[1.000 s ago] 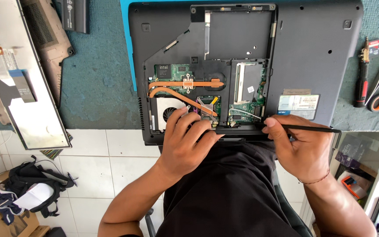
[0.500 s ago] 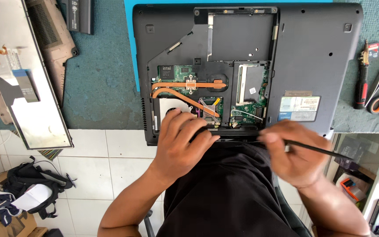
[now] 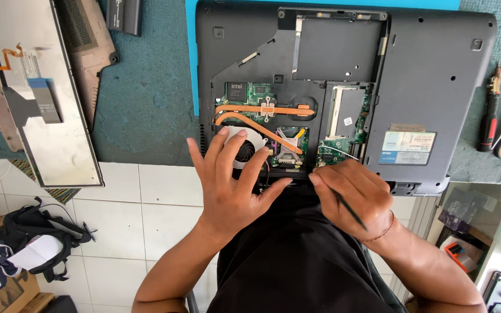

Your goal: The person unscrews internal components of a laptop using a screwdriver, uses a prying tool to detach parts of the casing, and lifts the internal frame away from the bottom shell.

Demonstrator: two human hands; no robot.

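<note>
My left hand (image 3: 233,185) spread flat over fan (image 3: 243,152), near edge of opened laptop (image 3: 436,87). Right hand (image 3: 355,197) pinching thin black tool (image 3: 348,208) beside circuit board (image 3: 333,149). Risk: tool slips, gouges board; palm pressure cracks fan.

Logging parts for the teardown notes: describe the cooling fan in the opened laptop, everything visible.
The cooling fan is a round blower with dark blades in a pale metal housing, set in the near-left corner of the laptop's open underside. Two copper-coloured heat pipes run from beside it toward the board. It lies flat and uncovered. The left hand spreads over it, fingers hiding much of the housing; whether they press on it is unclear. The right hand, holding a thin black tool, is apart from it.
</note>
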